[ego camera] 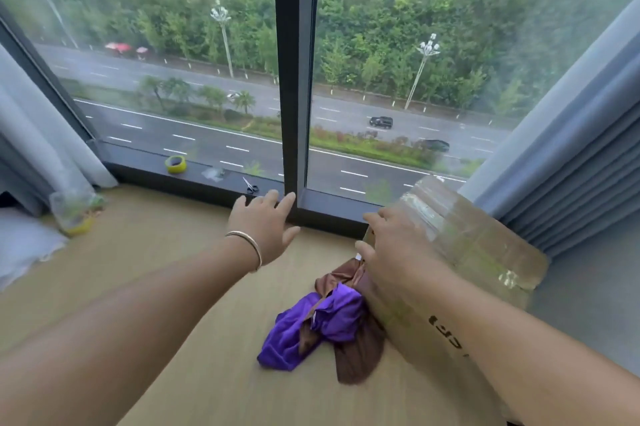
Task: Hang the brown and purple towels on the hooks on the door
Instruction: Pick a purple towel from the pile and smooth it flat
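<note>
On the pale wooden floor [194, 356] near the window, the crumpled purple towel [332, 318] and brown towel [356, 360] lie tangled together against a tape-covered cardboard box [467, 252]. The right hand [398, 252] grips the box's edge; the left hand [265, 221], fingers spread, hovers to the left, holding nothing.

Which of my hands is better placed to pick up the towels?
Probably left: the left hand hangs open and free, while the right hand grips the cardboard box beside the towels.
</note>
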Demonstrator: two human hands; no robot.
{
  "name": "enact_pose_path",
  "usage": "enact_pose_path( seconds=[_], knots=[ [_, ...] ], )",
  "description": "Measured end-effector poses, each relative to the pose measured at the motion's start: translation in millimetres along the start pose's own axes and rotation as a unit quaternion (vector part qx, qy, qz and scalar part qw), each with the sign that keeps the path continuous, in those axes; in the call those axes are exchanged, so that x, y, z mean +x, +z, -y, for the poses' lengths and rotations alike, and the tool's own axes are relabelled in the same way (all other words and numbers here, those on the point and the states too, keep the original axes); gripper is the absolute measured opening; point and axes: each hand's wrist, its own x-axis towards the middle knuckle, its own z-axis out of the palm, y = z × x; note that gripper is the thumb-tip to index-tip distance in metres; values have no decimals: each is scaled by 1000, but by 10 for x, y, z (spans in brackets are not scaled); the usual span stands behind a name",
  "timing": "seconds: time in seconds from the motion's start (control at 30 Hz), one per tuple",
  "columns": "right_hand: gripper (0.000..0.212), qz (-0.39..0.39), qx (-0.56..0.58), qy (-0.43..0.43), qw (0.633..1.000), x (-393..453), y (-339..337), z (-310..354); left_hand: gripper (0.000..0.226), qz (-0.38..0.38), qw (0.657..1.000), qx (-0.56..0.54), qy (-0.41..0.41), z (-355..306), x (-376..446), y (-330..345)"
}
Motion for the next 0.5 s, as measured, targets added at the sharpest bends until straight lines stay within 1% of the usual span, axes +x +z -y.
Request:
enact_pose_path(
  seconds=[0.1,0.2,0.4,0.5],
  knots=[
    [47,28,-15,-12,999,123,661,-32,67,43,999,-12,5,-18,57,709],
    [47,80,-15,-16,997,137,1443,-118,65,93,995,-25,11,-134,44,1478],
    [50,194,-18,-23,981,170,3261,-493,62,212,976,-44,7,-458,-230,3314],
    [49,236,-27,-31,971,191,4198,-653,62,253,966,-46,-9,-555,-373,4219]
  ],
)
